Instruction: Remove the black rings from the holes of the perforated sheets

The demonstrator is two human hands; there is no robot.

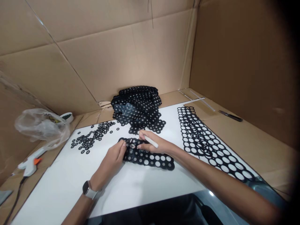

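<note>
In the middle of the white board lies a black perforated strip [157, 160] with rows of round holes, some open to white and some filled with small rings. My left hand [115, 153] pinches its left end between thumb and fingers. Over the strip's upper edge, my right hand [164, 146] is closed around a slim white stick [152, 142]; the stick's working tip is hard to make out. Right behind the hands rises a crumpled heap of black perforated material [140, 103], its front edge spreading onto the board.
Loose black rings [90, 139] are scattered at left. A perforated black sheet [199, 134] lies at right, beside a black-handled cutter [231, 116]. The left edge holds a white glue gun [30, 164], a clear plastic bag [44, 125] and a small white tub [67, 117]. Cardboard walls [131, 53] enclose the workspace.
</note>
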